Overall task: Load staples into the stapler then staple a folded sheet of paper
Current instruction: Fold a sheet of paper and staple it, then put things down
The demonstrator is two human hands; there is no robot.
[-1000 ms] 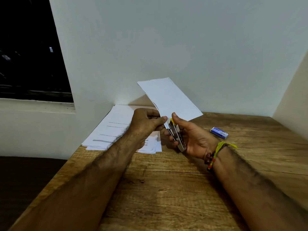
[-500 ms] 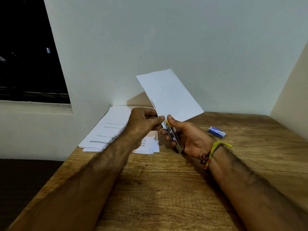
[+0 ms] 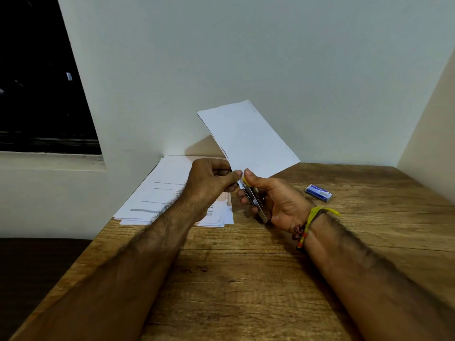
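A folded white sheet of paper (image 3: 248, 139) stands up in the air above the wooden table (image 3: 246, 279), tilted to the right. My left hand (image 3: 209, 183) pinches its lower corner between thumb and fingers. My right hand (image 3: 273, 200) grips a small metal stapler (image 3: 256, 200) with a yellow tip, thumb on top. The stapler's front end meets the paper's lower corner, right beside my left fingertips. Its jaw is mostly hidden by both hands.
A stack of printed sheets (image 3: 170, 190) lies at the table's back left, partly under my left arm. A small blue staple box (image 3: 318, 192) lies to the right of my right hand. White walls close the back and right; a dark window is at left.
The paper has risen a little and tilted more upright. Both hands keep their holds; my right thumb sits closer to the paper's corner over the stapler tip.
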